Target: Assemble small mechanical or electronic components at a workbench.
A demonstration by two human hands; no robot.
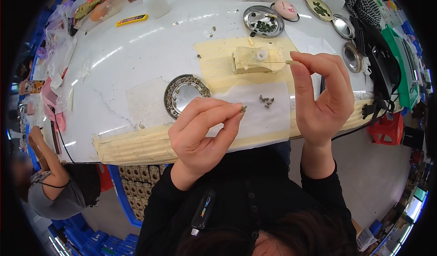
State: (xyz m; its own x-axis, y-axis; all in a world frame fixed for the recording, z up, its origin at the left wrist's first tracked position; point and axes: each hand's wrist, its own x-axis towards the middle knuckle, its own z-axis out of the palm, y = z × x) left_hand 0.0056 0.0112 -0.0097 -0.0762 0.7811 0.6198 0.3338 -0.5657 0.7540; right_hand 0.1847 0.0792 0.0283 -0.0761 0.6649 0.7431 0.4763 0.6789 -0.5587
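My left hand [202,131] pinches a small brownish-grey piece [244,109] between thumb and fingertips, above a white sheet [273,126]. Raised to the right, my right hand [325,87] pinches a thin pale stick [288,62]. The stick's fine end points left, across a block wrapped in cream tape [243,64]. On that block stands a small whitish cup [261,55]; whether the stick touches it I cannot tell. A little pile of similar small pieces [266,101] lies on the sheet between my hands. Beyond my left hand, a round metal dish [185,96] has many more pieces around its inside.
Farther back are a metal plate of dark green bits [263,23], a pink rounded case [285,10] and a yellow box [132,20]. A black bag [382,69] lies along the right side. Another person [52,187] sits at the left, with a red stool [386,128] to the right.
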